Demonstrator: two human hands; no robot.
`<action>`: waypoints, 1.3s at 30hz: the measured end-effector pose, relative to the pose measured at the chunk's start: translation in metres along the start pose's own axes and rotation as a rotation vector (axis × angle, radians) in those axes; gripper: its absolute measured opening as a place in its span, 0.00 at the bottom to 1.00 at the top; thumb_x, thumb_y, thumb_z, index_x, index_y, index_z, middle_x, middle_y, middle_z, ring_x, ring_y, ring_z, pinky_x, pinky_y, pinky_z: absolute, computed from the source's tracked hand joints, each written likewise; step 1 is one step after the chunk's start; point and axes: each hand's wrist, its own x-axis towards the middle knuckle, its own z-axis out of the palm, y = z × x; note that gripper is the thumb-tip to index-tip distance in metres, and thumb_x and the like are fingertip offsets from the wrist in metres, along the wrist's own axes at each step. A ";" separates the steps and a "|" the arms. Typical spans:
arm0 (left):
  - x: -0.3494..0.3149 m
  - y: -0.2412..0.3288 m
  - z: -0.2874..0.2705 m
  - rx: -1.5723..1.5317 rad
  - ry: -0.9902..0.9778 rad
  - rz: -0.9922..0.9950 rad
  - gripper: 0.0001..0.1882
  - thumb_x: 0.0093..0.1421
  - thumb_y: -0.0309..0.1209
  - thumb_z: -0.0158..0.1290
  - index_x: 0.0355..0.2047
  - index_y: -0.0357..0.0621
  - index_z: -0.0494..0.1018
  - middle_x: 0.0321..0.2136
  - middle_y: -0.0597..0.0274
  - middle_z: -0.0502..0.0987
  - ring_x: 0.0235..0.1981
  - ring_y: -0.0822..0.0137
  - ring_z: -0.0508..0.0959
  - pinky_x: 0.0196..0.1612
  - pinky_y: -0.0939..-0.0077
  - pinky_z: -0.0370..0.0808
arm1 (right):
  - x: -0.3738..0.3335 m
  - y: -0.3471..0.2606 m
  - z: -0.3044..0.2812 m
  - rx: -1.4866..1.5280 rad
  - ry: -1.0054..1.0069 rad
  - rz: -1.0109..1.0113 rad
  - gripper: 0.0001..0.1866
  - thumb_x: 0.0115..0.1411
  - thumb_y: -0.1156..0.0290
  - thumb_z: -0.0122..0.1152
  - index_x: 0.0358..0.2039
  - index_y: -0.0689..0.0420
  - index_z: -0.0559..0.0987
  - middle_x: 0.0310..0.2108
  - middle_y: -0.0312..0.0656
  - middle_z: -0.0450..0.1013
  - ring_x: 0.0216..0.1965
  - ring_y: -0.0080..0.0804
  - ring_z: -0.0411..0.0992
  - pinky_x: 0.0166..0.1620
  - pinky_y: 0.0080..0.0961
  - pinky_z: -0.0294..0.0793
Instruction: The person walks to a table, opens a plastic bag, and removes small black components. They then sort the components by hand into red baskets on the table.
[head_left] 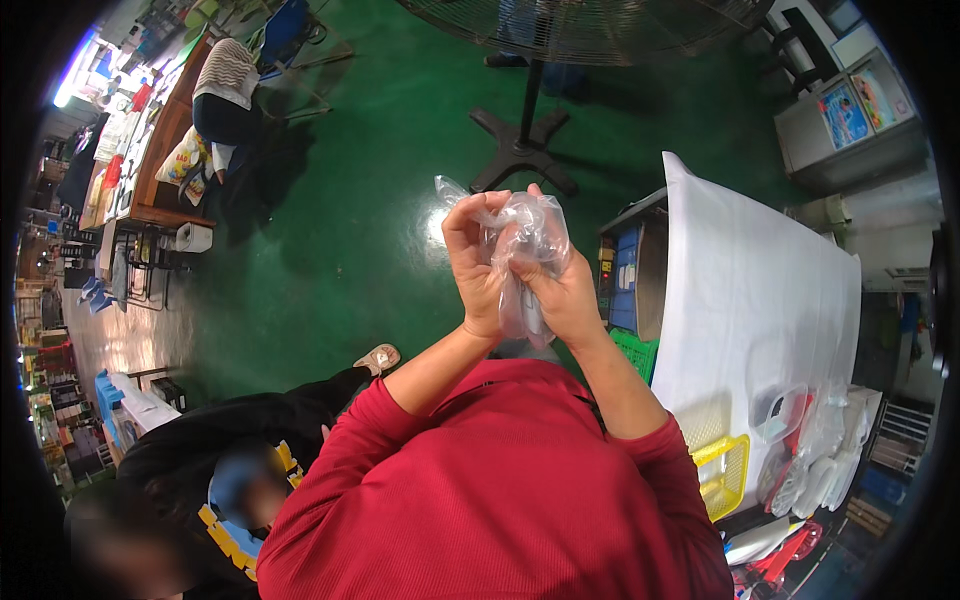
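Observation:
Both my hands are raised in front of my red top, over the green floor. Between them is a clear, crumpled plastic bag [524, 300], bunched at the top with a loose tail hanging down. My left hand [474, 275] has its fingers curled around the left side of the bag, and a twisted corner pokes out above them. Gripping the other side, my right hand [565, 300] presses its thumb into the plastic. Most of the right fingers are hidden behind the bag. Whether anything lies inside the folds, I cannot tell.
To the right stands a table with a white cloth [750, 290], a yellow basket [725, 475] and clear plastic pieces on it. A green crate [635, 350] sits beside it. Ahead is a large fan's base [520, 145]. A person in black [290, 410] is close at left.

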 end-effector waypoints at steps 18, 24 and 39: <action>0.033 0.036 -0.024 0.236 -0.081 0.314 0.21 0.61 0.15 0.39 0.54 0.42 0.58 0.43 0.52 0.74 0.46 0.60 0.74 0.51 0.68 0.69 | 0.027 -0.027 -0.047 0.203 -0.431 0.557 0.24 0.57 0.64 0.60 0.52 0.57 0.68 0.42 0.33 0.73 0.37 0.20 0.70 0.34 0.22 0.71; 0.025 0.036 -0.015 0.260 -0.085 0.383 0.34 0.60 0.13 0.39 0.64 0.47 0.42 0.44 0.47 0.74 0.43 0.65 0.76 0.45 0.75 0.72 | 0.033 0.006 -0.033 0.415 -0.686 0.506 0.28 0.53 0.62 0.66 0.51 0.58 0.69 0.43 0.31 0.72 0.43 0.19 0.69 0.45 0.20 0.69; 0.089 0.068 -0.123 0.640 -0.330 0.209 0.28 0.41 0.11 0.47 0.45 0.42 0.74 0.45 0.59 0.76 0.55 0.54 0.68 0.58 0.62 0.64 | 0.179 0.083 0.059 0.609 -0.504 0.744 0.15 0.56 0.71 0.62 0.43 0.60 0.73 0.36 0.39 0.74 0.36 0.26 0.74 0.39 0.21 0.75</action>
